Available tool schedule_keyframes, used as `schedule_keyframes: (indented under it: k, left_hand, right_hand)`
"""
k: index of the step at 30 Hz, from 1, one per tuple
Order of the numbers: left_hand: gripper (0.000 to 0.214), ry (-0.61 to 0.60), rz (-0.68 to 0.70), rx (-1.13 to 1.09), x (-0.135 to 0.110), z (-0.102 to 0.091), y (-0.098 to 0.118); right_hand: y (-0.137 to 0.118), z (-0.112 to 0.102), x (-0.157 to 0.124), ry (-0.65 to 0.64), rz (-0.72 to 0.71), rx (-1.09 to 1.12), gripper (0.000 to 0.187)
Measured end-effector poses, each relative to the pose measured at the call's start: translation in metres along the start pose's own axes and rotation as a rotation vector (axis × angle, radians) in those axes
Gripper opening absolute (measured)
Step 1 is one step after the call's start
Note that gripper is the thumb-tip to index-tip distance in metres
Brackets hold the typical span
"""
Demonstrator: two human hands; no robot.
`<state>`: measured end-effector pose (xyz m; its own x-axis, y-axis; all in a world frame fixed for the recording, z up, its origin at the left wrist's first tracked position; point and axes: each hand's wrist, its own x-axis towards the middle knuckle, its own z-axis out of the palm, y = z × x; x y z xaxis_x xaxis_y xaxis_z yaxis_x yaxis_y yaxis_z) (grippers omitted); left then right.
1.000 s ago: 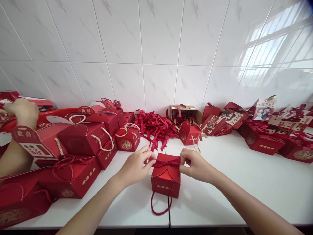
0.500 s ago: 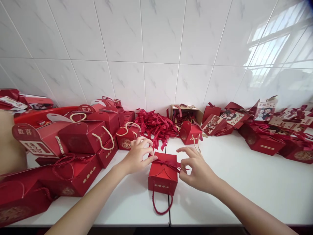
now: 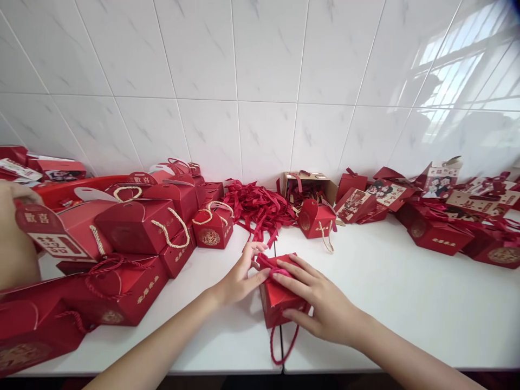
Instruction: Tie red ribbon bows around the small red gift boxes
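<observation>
A small red gift box (image 3: pixel 283 295) stands on the white table before me, turned slightly, with a dark red rope handle (image 3: pixel 283 360) hanging from its front. A red ribbon bow (image 3: pixel 274 272) lies across its lid. My left hand (image 3: pixel 244 279) reaches to the lid's far left; its thumb presses on the bow, its other fingers curl behind the ribbon. Over the box's right side lies my right hand (image 3: pixel 325 303), gripping it with the thumb at the front and the fingers across the lid, fingertips at the bow. The right side is hidden under that hand.
Red gift boxes (image 3: pixel 134 225) are stacked at left, where another person's hand (image 3: pixel 20 195) touches one. A heap of red ribbons (image 3: pixel 262 206) lies behind, beside an open carton (image 3: pixel 331 187). More boxes (image 3: pixel 441 233) stand at right, along the tiled wall (image 3: pixel 268 135).
My right hand has come down onto the box, which has shifted slightly right and turned. My left hand has moved a little nearer and lower. Another person's hand has appeared at far left.
</observation>
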<state>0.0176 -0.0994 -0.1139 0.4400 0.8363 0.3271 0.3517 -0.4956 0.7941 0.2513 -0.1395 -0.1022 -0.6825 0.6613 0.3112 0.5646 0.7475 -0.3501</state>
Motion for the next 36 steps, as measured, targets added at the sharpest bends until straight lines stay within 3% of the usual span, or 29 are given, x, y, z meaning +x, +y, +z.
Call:
schedule_keyframes:
  k: [3,6,8,10,12,14,19,22,26,29,31,34,36]
  left_hand:
    - [0.045,-0.001,-0.074,-0.070,-0.002,0.002,-0.005]
    - [0.052,0.002,-0.206,-0.032,-0.003,-0.001,-0.015]
    - [0.055,0.022,-0.276,-0.013,-0.002,-0.002,-0.019]
    - [0.055,0.041,-0.309,-0.005,0.001,-0.002,-0.021]
    - [0.052,0.045,-0.299,0.012,0.002,0.000,-0.021]
    - [0.050,0.033,-0.258,0.081,0.002,0.002,-0.022]
    - [0.049,0.050,-0.177,0.290,0.000,0.005,-0.034]
    - [0.042,0.114,-0.188,0.402,0.002,0.008,-0.043]
    - [0.030,0.202,-0.235,0.513,0.005,0.008,-0.052]
    - [0.018,0.226,-0.233,0.524,0.007,0.002,-0.055]
    - [0.015,0.249,-0.234,0.510,0.008,-0.003,-0.056]
    - [0.019,0.302,-0.251,0.460,0.010,-0.012,-0.055]
    - [0.025,0.360,-0.271,0.420,0.011,-0.021,-0.052]
  right_hand:
    - [0.018,-0.003,-0.016,0.044,0.120,-0.175,0.055]
    - [0.055,-0.026,-0.038,0.154,0.359,-0.422,0.048]
    - [0.082,-0.050,-0.046,0.423,0.652,-0.700,0.043]
    - [0.104,-0.071,-0.043,0.561,0.720,-0.794,0.046]
    - [0.120,-0.083,-0.027,0.586,0.687,-0.656,0.048]
    - [0.131,-0.081,-0.002,0.563,0.650,-0.427,0.058]
    - [0.153,-0.039,0.058,0.574,0.767,0.005,0.110]
    - [0.161,-0.025,0.076,0.611,0.817,0.059,0.111]
    - [0.148,-0.024,0.079,0.617,0.738,0.086,0.100]
    - [0.111,-0.019,0.067,0.556,0.550,0.094,0.100]
    - [0.078,-0.012,0.053,0.440,0.436,0.085,0.097]
    - [0.033,-0.007,0.035,0.188,0.511,0.030,0.093]
    - [0.013,-0.013,0.028,0.170,0.490,0.030,0.085]
